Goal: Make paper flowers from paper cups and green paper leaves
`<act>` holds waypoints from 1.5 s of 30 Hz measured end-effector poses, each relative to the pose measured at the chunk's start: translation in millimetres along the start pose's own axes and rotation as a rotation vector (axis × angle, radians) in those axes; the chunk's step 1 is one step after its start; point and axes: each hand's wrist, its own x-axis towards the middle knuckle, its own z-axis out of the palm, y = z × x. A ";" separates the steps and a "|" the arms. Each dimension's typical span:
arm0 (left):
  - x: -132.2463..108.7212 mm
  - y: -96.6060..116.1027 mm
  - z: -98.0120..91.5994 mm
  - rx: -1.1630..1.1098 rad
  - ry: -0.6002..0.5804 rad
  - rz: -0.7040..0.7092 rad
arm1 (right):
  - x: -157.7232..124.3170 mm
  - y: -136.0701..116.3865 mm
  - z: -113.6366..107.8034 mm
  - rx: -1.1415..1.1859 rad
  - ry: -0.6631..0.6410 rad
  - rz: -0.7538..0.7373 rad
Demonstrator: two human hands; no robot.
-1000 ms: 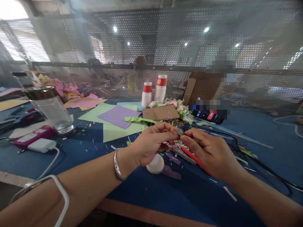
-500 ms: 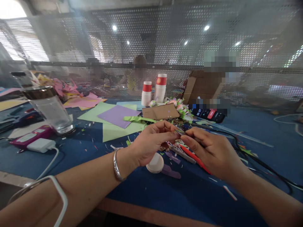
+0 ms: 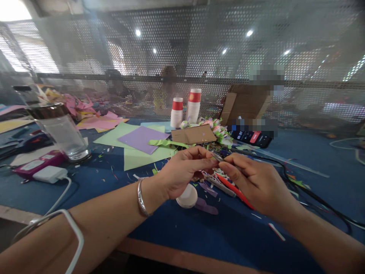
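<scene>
Head view: small piece [image 3: 218,156] between the fingers [image 3: 236,160]

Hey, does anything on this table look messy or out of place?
Yes. Paper scraps lie strewn over the table around the left hand and right hand, so that area looks littered. The purple sheet also sits askew across the green sheets. I can't see any spill.

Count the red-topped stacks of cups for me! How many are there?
2. The shorter stack stands behind the left end of the cardboard piece; the taller stack is just right of the shorter one. Others could be hidden behind the cardboard box.
</scene>
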 end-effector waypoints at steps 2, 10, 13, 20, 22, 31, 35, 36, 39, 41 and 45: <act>-0.3 0.5 0.2 0.003 0.000 -0.005 | -0.1 0.7 -0.5 0.000 0.013 0.016; 1.6 0.4 0.0 0.053 -0.002 -0.013 | 5.2 0.9 -2.3 0.149 0.082 0.140; 1.8 -2.1 -0.4 0.153 -0.009 0.044 | 7.4 -0.8 -1.4 0.247 0.048 0.176; 2.2 -9.3 -4.8 0.404 -0.041 0.189 | 8.2 -4.0 1.5 0.338 0.016 0.140; 2.1 -8.9 -4.8 0.355 -0.057 0.152 | 7.5 -3.3 1.3 0.345 0.019 0.132; 2.3 -2.0 -3.1 0.086 -0.033 -0.007 | 5.1 -1.2 0.4 0.335 0.056 0.120; 3.3 -0.5 -2.3 0.133 0.019 0.049 | 5.2 -1.0 -2.5 0.296 0.025 0.108; 3.6 -0.3 -1.9 0.145 0.035 0.066 | 5.2 -0.8 -2.9 0.295 0.012 0.106; 4.4 -0.2 -1.1 0.185 0.069 0.114 | 5.2 -0.2 -1.9 0.302 -0.011 0.123; 4.8 -0.6 -1.4 0.188 0.076 0.130 | 5.1 0.5 -0.5 0.292 -0.036 0.136; 4.7 -1.7 -3.0 0.149 0.076 0.135 | 4.2 2.3 1.1 0.256 -0.084 0.137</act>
